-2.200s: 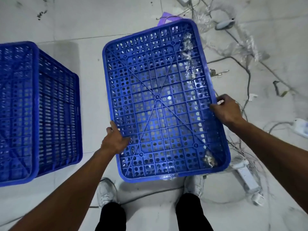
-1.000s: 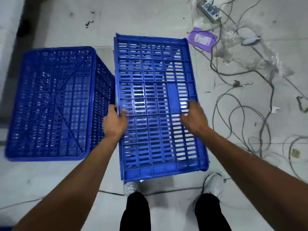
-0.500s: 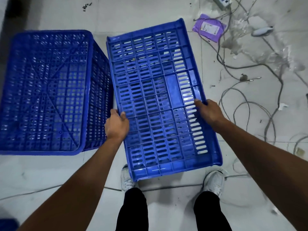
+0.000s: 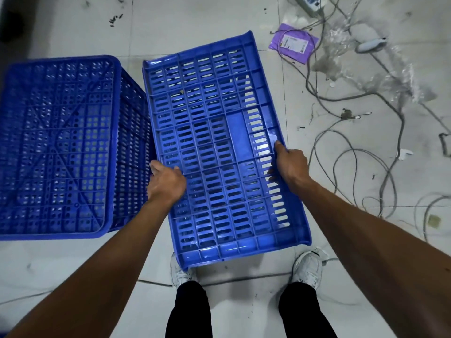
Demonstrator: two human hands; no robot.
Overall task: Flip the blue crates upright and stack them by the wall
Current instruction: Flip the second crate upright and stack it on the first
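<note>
I hold a blue slotted crate (image 4: 219, 147) turned on its side, one long slotted wall facing up at me, its near end above my shoes. My left hand (image 4: 166, 182) grips its left edge and my right hand (image 4: 290, 164) grips its right edge, which tilts slightly toward the right. A second blue crate (image 4: 61, 145) stands upside down on the floor just to the left, its perforated bottom facing up, almost touching the held crate.
Grey cables (image 4: 353, 152) loop across the tiled floor on the right, with a purple packet (image 4: 294, 42), clear plastic wrap (image 4: 380, 69) and a power strip (image 4: 310, 3) farther back. My white shoes (image 4: 307, 267) stand under the crate's near end. A dark wall edge (image 4: 9, 23) shows top left.
The held crate went from bottom-up to lying on its side. In the last half second it has swung slightly clockwise, and my right hand slid to its outer right edge.
</note>
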